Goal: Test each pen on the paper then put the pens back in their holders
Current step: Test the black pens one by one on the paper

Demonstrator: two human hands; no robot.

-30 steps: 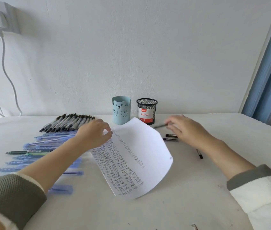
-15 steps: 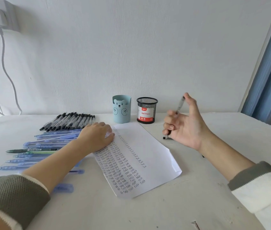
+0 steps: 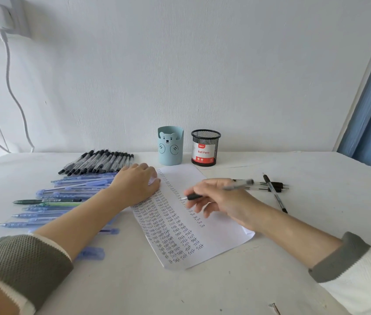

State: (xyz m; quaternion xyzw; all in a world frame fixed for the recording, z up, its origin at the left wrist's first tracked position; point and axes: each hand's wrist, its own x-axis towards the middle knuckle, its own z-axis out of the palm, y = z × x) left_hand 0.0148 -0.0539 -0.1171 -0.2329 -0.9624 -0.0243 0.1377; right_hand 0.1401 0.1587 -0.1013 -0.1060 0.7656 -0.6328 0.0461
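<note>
A white sheet of paper point(image 3: 211, 237) filled with columns of the word "Test" lies on the white table point(image 3: 202, 292). My left hand point(image 3: 134, 185) presses flat on the sheet's top left part. My right hand point(image 3: 220, 201) grips a clear pen with a black grip point(image 3: 236, 187), its tip down at the paper near the right-hand column. Behind the sheet stand a light blue bear holder point(image 3: 170, 146) and a black mesh holder point(image 3: 205, 147) labelled "Ball Pens".
A row of black-capped pens point(image 3: 98, 162) lies at the back left, with several blue pens point(image 3: 70, 189) and a green pen point(image 3: 45, 201) in front of it. A few black pens point(image 3: 273, 187) lie right of the paper. A white cable point(image 3: 14, 92) hangs on the wall.
My right hand picked a pen up from the right of the paper, raised it, then brought it down with the tip at the sheet. The lifted paper now lies flat under my left hand.
</note>
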